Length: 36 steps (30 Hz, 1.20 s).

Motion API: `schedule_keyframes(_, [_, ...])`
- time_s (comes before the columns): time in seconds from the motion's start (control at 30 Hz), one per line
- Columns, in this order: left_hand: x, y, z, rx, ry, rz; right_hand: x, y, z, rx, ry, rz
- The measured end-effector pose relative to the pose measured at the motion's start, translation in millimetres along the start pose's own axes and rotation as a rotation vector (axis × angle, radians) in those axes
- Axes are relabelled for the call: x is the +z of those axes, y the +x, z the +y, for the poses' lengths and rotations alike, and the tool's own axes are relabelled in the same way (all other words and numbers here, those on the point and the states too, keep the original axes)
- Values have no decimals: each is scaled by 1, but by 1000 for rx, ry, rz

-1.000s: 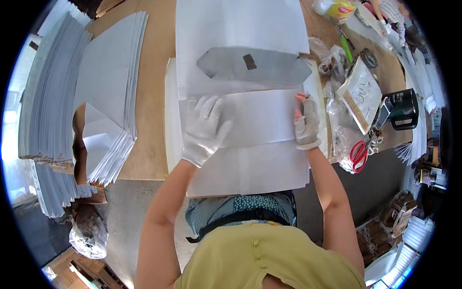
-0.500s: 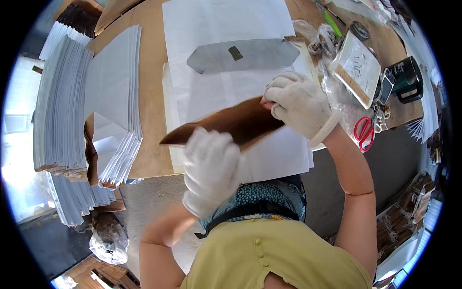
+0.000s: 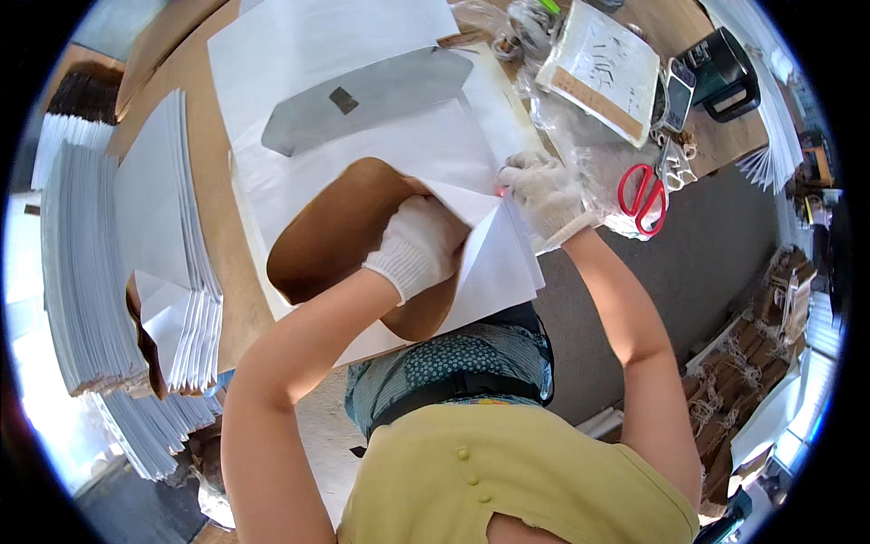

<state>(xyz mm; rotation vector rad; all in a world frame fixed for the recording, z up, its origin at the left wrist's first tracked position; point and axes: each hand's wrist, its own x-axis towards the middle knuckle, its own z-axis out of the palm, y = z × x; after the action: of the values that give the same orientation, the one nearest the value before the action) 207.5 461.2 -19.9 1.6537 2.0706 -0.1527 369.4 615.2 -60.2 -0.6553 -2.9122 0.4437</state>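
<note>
A clear plastic package with a white printed sheet and brown card strip [image 3: 600,65] lies top right on the desk [image 3: 186,77].

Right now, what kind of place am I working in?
Probably a small paper-bag workshop. Tall stacks of white flat bags line the wooden worktable, your gloved left hand is inside a white bag with brown lining, and red scissors lie nearby.

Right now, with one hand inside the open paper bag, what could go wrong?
1. The left hand pushes inside the white paper bag with its brown lining; the folded side could crease or tear.
2. The right hand pinches only the bag's edge, so it may slip.
3. The red scissors lie close beside the right wrist; the arm could knock them.
</note>
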Motion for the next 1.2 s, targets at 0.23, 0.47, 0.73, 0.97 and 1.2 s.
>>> schedule_keyframes(0.23, [55,37,-30,-15,-334,2,38,-40,-35,178,632,239])
schedule_keyframes(0.47, [-39,-16,-64,9,-7,-661,61,-42,-43,5,496,202])
schedule_keyframes(0.73, [-20,-5,-149,-222,-1003,-147,67,-35,-69,-53,222,116])
schedule_keyframes(0.97, [2,12,-141,-262,-474,55,80,-30,-91,-1,10,76])
schedule_keyframes(1.2, [9,19,-142,-309,-377,53,91,-52,-110,-307,-47,-7])
